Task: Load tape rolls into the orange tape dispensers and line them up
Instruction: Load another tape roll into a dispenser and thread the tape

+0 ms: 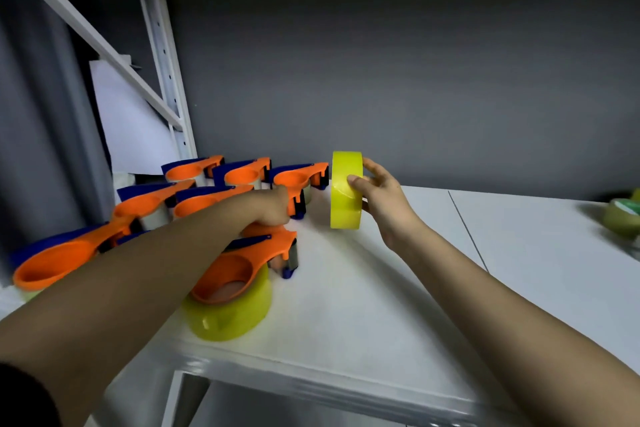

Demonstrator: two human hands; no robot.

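Head view of a tape-loading step on a white worktop [346,305]. The right hand [381,199] holds a yellow tape roll [345,189] upright on its edge, thumb on the near face and fingers behind the far one, the roll standing on or just above the worktop towards the back edge, just beside the rear row of dispensers. The left hand [272,206] reaches across the near dispenser [252,255], its fingers curled down at the blue and orange handle end; whether that grip is fully clenched round the handle cannot be told, as the fingers are partly hidden. This dispenser lies near the front left corner with a yellow roll [230,314] already seated on its orange hub. Further orange dispensers [242,173] stand in rough rows towards the back left corner, next to a white shelf upright [166,80]; some appear loaded, others cannot be judged. More rolls [621,218] lie blurred at the far right edge. The step in hand appears to be bringing the next roll to an unloaded dispenser. Done well, the roll's core is squared to the hub before pressing, the free end facing the cutter, while the other hand steadies the dispenser body so neighbours are not knocked out of line.
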